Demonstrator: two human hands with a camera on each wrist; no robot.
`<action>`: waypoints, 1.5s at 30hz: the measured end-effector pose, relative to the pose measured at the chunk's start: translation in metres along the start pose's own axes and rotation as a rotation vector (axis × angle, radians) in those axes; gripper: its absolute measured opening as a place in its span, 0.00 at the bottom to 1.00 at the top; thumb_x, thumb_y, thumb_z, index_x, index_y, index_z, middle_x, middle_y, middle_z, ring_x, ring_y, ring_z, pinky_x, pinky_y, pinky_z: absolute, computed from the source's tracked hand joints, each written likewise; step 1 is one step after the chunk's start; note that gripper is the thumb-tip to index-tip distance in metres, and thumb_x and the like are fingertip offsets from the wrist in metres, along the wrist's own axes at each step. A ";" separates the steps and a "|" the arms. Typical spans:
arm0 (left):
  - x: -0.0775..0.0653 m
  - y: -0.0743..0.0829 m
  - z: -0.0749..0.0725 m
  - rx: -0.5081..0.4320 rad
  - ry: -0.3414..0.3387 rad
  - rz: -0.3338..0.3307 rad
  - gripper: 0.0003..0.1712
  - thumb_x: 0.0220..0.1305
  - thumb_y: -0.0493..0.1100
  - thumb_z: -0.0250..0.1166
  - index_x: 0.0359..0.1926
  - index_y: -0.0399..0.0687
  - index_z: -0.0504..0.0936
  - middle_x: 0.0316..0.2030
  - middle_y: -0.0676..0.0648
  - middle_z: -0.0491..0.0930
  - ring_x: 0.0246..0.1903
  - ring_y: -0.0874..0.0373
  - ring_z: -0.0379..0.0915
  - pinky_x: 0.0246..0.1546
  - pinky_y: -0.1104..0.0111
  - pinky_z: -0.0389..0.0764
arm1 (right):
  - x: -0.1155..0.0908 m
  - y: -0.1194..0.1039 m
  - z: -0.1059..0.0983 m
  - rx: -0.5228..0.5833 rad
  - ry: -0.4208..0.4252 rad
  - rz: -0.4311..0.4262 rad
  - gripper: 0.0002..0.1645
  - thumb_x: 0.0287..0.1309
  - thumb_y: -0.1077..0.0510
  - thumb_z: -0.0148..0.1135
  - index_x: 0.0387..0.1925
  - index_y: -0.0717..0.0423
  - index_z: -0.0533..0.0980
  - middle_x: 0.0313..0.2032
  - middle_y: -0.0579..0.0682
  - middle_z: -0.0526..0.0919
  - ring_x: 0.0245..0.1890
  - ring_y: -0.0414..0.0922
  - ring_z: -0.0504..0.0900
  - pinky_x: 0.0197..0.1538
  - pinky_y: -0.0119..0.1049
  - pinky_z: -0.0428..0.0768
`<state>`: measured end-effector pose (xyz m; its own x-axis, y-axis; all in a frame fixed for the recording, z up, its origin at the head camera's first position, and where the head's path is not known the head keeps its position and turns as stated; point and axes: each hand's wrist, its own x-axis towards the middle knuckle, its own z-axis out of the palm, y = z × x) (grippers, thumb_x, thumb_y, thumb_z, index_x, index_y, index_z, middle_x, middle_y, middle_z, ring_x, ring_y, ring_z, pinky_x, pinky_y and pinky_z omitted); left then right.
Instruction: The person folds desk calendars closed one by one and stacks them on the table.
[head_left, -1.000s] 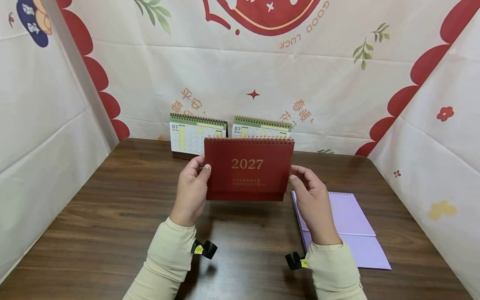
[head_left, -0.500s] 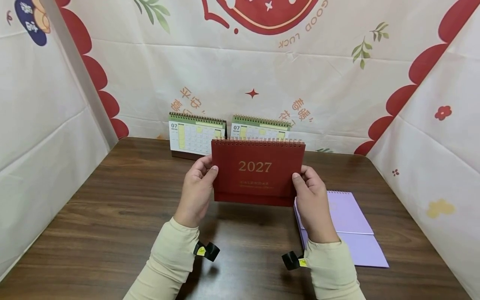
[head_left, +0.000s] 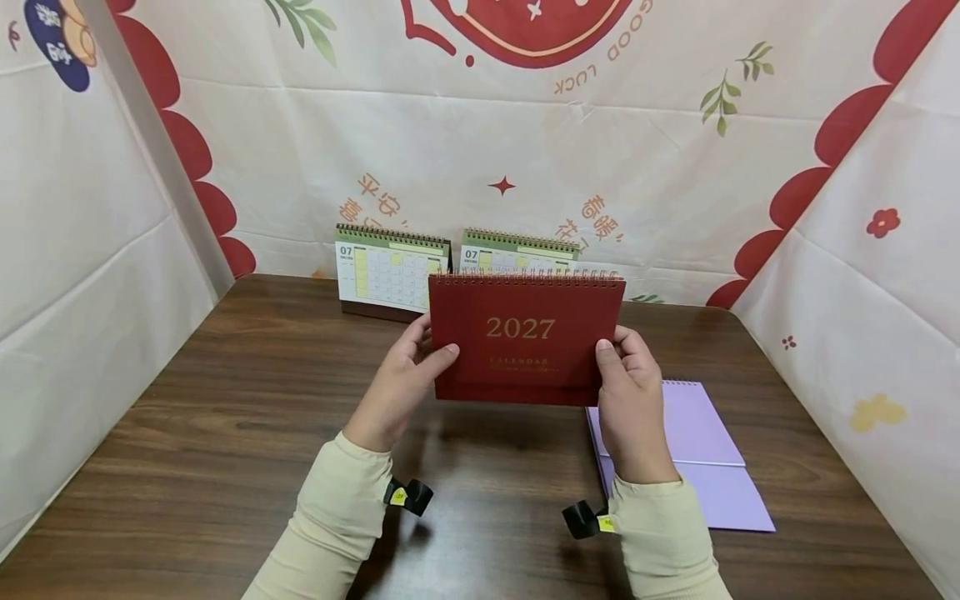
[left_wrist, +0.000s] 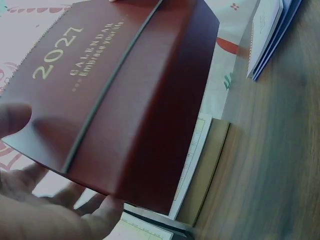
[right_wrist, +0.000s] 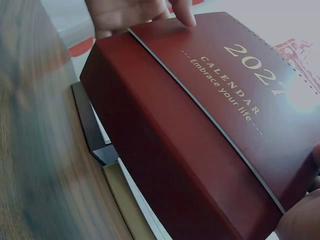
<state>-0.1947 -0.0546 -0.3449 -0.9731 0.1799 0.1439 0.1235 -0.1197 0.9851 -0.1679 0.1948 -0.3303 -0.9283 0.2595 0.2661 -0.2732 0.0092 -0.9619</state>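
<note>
A dark red spiral-bound 2027 desk calendar (head_left: 525,300) is held up above the table, its gold-lettered cover toward the head camera. My left hand (head_left: 401,379) holds its left edge, thumb across the front and fingers behind. On the opposite edge my right hand (head_left: 633,408) grips with the thumb in front. The left wrist view shows the calendar's broad base (left_wrist: 165,115) and my left fingers (left_wrist: 105,215) along its side edge. From the right wrist, the cover (right_wrist: 225,95) reads "CALENDAR", and the left thumb lies on its far side.
Two green-topped desk calendars stand at the back: the left one (head_left: 393,271) and the right one (head_left: 517,242), partly hidden by the red calendar. A purple calendar (head_left: 720,492) lies beneath my right forearm. Printed cloth (head_left: 480,133) walls off the brown table (head_left: 247,433).
The red calendar has shifted right. My right hand closed on its right edge in the first half second, and the left thumb now reaches farther across the cover.
</note>
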 end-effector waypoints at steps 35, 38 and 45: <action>-0.001 -0.002 0.005 -0.029 0.093 -0.039 0.12 0.74 0.36 0.56 0.56 0.42 0.71 0.48 0.41 0.76 0.48 0.50 0.75 0.47 0.58 0.75 | 0.005 0.009 -0.007 -0.380 0.129 -0.322 0.21 0.67 0.65 0.57 0.60 0.54 0.77 0.58 0.46 0.72 0.49 0.42 0.77 0.46 0.30 0.76; -0.001 -0.001 0.004 -0.056 0.122 -0.028 0.12 0.74 0.35 0.55 0.55 0.42 0.71 0.48 0.41 0.77 0.47 0.50 0.76 0.46 0.59 0.76 | 0.005 0.009 -0.008 -0.333 0.078 -0.282 0.24 0.69 0.64 0.55 0.65 0.53 0.72 0.59 0.46 0.73 0.55 0.44 0.77 0.51 0.31 0.75; -0.001 0.002 0.002 -0.111 0.099 -0.014 0.14 0.74 0.35 0.55 0.58 0.42 0.70 0.51 0.40 0.77 0.49 0.50 0.76 0.49 0.59 0.76 | 0.006 0.009 -0.005 -0.248 -0.001 -0.198 0.27 0.72 0.61 0.52 0.70 0.48 0.65 0.58 0.48 0.75 0.56 0.44 0.77 0.55 0.30 0.75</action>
<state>-0.1931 -0.0534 -0.3431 -0.9897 0.0859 0.1147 0.0928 -0.2259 0.9697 -0.1746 0.2017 -0.3377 -0.8637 0.2278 0.4496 -0.3787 0.2951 -0.8772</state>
